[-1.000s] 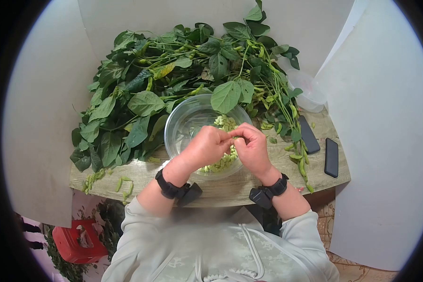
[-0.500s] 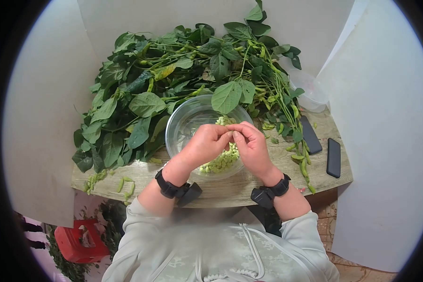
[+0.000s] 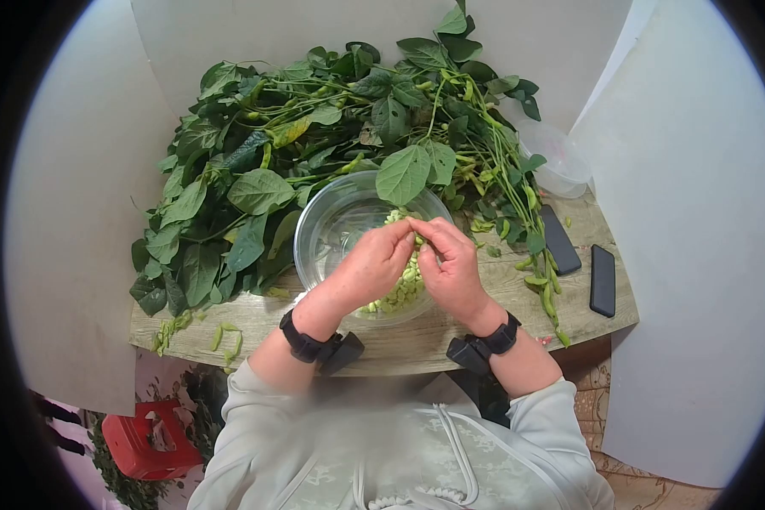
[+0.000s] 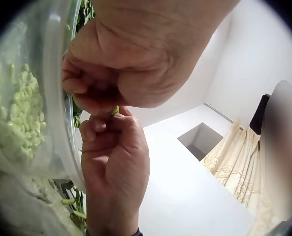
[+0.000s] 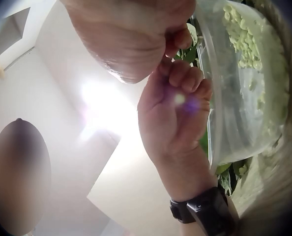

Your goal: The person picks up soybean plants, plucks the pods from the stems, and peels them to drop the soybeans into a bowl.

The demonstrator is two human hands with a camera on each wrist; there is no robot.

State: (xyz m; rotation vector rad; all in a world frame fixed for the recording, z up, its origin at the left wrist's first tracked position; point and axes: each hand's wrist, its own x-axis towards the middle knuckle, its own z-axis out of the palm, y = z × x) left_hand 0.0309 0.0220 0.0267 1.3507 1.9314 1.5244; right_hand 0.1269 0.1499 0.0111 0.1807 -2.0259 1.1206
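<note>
My left hand (image 3: pixel 374 263) and right hand (image 3: pixel 452 268) meet fingertip to fingertip over a clear plastic bowl (image 3: pixel 304 246). A small green soybean pod (image 4: pixel 115 110) shows between them in the left wrist view, pinched from both sides; the fingers cover most of it. Pale green shelled beans (image 4: pixel 25 113) lie heaped along one side of the bowl. In the right wrist view, the pod is hidden behind the fingers.
Cut soybean plants (image 3: pixel 263 189) pile up behind the bowl, one leaf overhanging its rim. Loose pods (image 3: pixel 219 337) lie on the wooden table at left. Two dark flat devices, one a phone-like slab (image 3: pixel 602 280), and a clear container (image 3: pixel 557 161) are at right. A red stool (image 3: pixel 149 450) stands below left.
The joined fingertips have shifted slightly away from the body, toward the bowl's far side. Both hands stay together over the bowl.
</note>
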